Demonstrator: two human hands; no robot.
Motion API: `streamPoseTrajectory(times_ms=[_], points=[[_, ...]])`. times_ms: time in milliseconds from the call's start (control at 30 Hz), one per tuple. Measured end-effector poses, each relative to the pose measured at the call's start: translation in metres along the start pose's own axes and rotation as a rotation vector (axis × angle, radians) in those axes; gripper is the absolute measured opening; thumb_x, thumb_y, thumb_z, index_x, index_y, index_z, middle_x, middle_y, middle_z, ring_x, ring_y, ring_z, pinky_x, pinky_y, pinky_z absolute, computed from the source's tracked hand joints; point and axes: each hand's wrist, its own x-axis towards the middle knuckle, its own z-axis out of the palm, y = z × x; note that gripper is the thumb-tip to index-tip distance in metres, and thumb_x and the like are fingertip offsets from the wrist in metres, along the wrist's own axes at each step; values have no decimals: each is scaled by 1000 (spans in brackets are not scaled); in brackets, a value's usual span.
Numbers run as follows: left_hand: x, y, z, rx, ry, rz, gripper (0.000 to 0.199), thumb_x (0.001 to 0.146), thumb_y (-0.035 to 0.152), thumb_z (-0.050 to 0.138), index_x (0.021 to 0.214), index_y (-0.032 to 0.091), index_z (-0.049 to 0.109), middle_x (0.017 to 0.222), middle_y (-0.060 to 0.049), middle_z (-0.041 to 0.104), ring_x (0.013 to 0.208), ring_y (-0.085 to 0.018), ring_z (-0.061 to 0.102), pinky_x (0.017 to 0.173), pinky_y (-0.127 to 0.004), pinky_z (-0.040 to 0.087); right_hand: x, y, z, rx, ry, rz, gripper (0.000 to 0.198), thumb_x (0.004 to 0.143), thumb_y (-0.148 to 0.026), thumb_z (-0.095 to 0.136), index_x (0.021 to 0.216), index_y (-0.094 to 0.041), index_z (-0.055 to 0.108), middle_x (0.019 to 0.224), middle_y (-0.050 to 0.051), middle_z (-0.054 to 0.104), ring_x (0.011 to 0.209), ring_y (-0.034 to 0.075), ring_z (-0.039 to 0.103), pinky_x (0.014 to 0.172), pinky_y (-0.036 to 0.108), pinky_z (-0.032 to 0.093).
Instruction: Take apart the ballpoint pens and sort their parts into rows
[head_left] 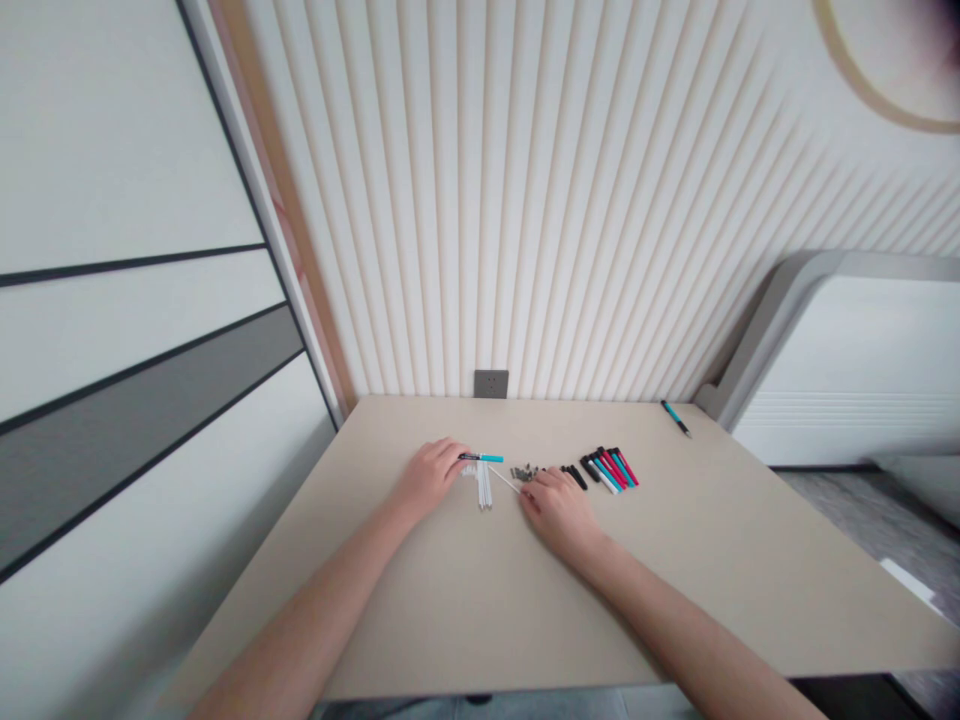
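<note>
My left hand (433,475) is closed on a blue and black pen barrel (491,458), held level above the table with its blue end pointing right. Between the fingers of my right hand (559,508) is a thin white pen refill (504,480), slanting up and left towards the barrel. Several white refills (484,490) lie side by side below the barrel, with small clear pieces (469,469) beside my left fingertips. Small dark metallic parts (523,471) lie just beyond my right hand. That hand partly hides a row of black pen parts (579,478).
Several black, white, blue and red pen barrels (611,469) lie in a group on the right of the beige table (465,610). A blue and black pen (676,419) rests near the far right corner. A ribbed wall with a socket (491,384) stands behind; a white cabinet (150,480) borders the left.
</note>
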Motion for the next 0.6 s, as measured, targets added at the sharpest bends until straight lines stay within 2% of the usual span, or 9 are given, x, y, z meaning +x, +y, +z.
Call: streamPoseTrajectory(times_ms=[267, 600], points=[[-1, -1, 1, 10, -3, -1, 14, 96, 27, 48, 104, 21, 58, 98, -4, 64, 92, -18, 59, 82, -32, 45, 1, 0, 2, 1, 34, 50, 19, 89, -19, 50, 78, -18, 65, 87, 6, 66, 88, 20, 55, 78, 29, 37], [-1, -3, 2, 17, -2, 26, 16, 97, 27, 47, 105, 20, 58, 98, -4, 64, 92, -18, 59, 82, -32, 44, 0, 6, -3, -1, 57, 57, 20, 91, -22, 49, 81, -19, 65, 87, 6, 66, 87, 21, 56, 80, 31, 38]])
